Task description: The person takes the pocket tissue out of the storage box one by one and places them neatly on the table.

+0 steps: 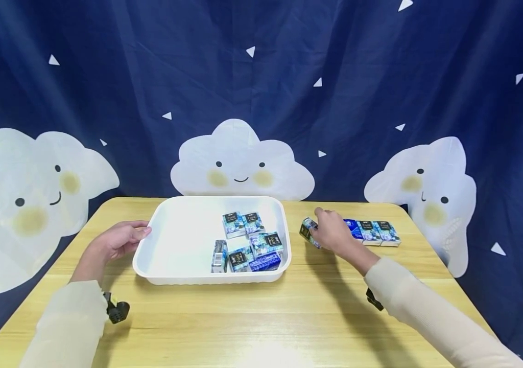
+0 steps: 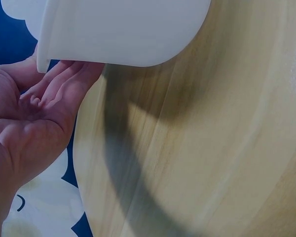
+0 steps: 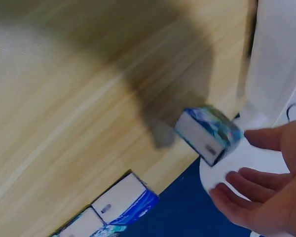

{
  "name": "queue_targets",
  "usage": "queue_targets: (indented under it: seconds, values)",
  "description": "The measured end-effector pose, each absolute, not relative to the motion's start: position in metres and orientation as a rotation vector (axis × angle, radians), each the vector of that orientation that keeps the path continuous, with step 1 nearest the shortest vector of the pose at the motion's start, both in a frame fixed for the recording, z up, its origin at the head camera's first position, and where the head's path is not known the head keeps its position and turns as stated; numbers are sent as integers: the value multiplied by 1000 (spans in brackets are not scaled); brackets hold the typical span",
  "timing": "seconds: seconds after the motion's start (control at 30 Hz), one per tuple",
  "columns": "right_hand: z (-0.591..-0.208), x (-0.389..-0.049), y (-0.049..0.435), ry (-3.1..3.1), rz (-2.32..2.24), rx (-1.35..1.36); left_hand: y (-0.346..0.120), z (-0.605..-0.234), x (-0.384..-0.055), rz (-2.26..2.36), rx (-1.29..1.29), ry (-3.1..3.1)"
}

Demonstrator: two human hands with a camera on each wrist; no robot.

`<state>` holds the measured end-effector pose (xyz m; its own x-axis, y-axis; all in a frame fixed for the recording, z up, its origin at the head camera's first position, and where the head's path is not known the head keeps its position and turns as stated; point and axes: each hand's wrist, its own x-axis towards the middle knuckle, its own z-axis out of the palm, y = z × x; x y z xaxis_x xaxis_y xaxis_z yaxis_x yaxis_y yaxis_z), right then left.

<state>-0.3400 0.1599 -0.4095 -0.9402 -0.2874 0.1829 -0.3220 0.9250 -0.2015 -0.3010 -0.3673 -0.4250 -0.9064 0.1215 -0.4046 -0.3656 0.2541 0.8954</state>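
Observation:
A white plastic tray (image 1: pixel 174 280) stands on the table, with several small tissue packs (image 1: pixel 252 223) in its right half. My left hand (image 1: pixel 121 239) holds the tray's left rim. In the left wrist view, that hand's fingers (image 2: pixel 64 86) reach beneath the rim. To the right of the tray, my right hand (image 1: pixel 335 232) pinches a blue floral tissue pack (image 3: pixel 207 133), tilted above the tabletop. Under and beyond this hand lies a row of tissue packs (image 1: pixel 387 232), a plain blue one and two floral ones showing; the hand partly covers its left end.
The wooden table (image 1: pixel 243 312) has rounded far corners. Behind it hangs a dark blue curtain (image 1: pixel 243 92) with cloud faces and white triangles. The tray's raised right wall (image 1: pixel 286 245) stands between its contents and the right hand.

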Motion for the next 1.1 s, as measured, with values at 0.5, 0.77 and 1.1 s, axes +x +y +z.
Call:
queue_targets:
  seconds: [0.5,0.77,1.1]
  values:
    - [-445,-320,161,-2629,73,703,-368,-425,-300,1705,-221,2126]
    - [-442,-325,168,-2859,193,626,-370,-427,-300,1718,-202,2122]
    - [-440,-329,175,-2996,329,485,-369,-426,-301,1722,-219,2118]
